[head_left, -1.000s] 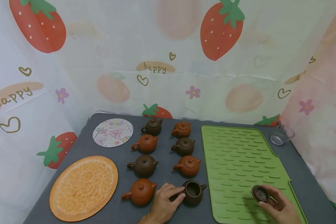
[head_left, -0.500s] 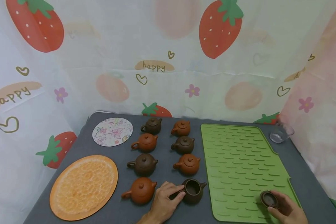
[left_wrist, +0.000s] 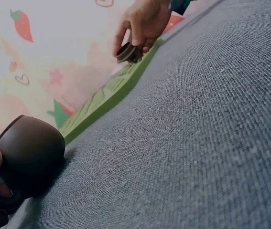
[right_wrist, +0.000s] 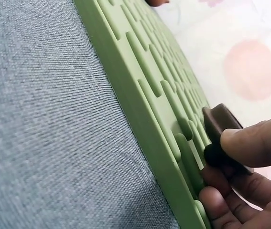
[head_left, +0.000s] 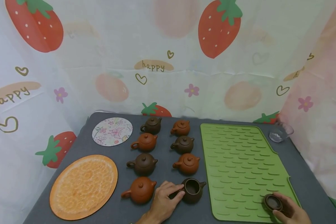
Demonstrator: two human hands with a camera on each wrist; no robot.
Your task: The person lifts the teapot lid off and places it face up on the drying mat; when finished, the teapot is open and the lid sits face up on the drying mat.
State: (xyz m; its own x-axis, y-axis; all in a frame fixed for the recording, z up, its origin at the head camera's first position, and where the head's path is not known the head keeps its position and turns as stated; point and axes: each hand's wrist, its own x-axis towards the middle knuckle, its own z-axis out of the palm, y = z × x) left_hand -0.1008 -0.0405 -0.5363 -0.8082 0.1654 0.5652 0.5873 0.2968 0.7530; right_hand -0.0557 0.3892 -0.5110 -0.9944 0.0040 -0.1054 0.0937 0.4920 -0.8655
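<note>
A dark brown teapot [head_left: 192,194] without its lid stands on the grey cloth, its round mouth facing up. My left hand [head_left: 165,200] pinches its handle between thumb and fingers; the left wrist view shows the thumb by the dark teapot body [left_wrist: 32,152]. Over the near right part of the green mat [head_left: 240,174], my right hand [head_left: 292,211] holds a dark teapot lid [head_left: 273,202], its hollow underside turned up. In the right wrist view the lid [right_wrist: 223,121] is gripped at its edge, its knob downward close to the mat; whether it touches the mat I cannot tell.
Several lidded teapots, brown and orange, stand in two columns, such as the near orange teapot [head_left: 141,190]. Left of them lie an orange round mat [head_left: 84,186] and a white flowered disc [head_left: 112,132]. A clear glass jug [head_left: 280,133] stands at the far right.
My right hand has moved right and toward me with the lid, lowering it close to the mat. My left hand stays at the teapot's handle.
</note>
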